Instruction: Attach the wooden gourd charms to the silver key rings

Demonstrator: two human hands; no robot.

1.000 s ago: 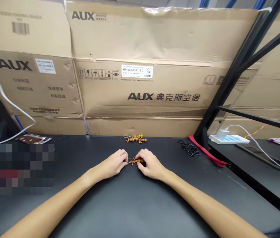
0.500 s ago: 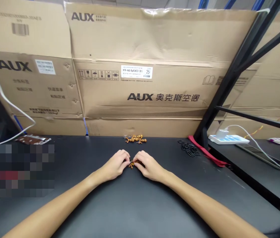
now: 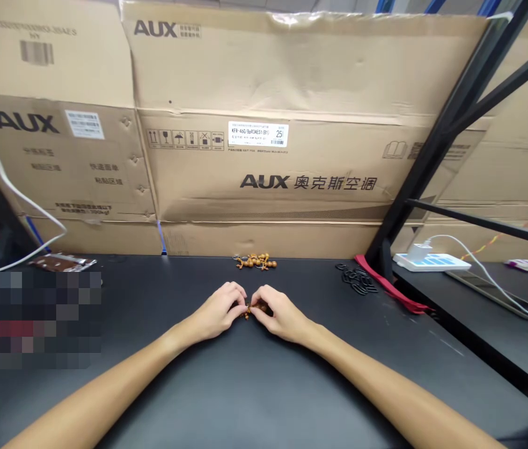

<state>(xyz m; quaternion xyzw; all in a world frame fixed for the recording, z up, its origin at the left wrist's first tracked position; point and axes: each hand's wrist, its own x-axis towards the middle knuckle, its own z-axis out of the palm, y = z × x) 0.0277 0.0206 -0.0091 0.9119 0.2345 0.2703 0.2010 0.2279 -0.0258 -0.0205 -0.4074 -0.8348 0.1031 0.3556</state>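
My left hand (image 3: 224,310) and my right hand (image 3: 277,313) meet over the black tabletop with thumbs and fingertips pinched together. Between them is a small orange-brown beaded keychain (image 3: 246,315), mostly covered by the fingers. Both hands grip it, though the exact part in each pinch is too small to make out. Just beyond the fingers, near the cardboard, lies a pile of similar beaded keychains (image 3: 257,262) with bits of metal ring showing.
Black oval rings (image 3: 358,280) lie in a loose heap at the right, beside a red strap (image 3: 392,290). A white power strip (image 3: 430,262) sits past the black metal frame (image 3: 437,125). Cardboard (image 3: 264,212) walls off the back. A brown packet (image 3: 65,262) rests at the left.
The fingertips have drawn slightly closer together over the beaded keychain, and more brown beads show under the right fingers. The pile behind has stayed put.
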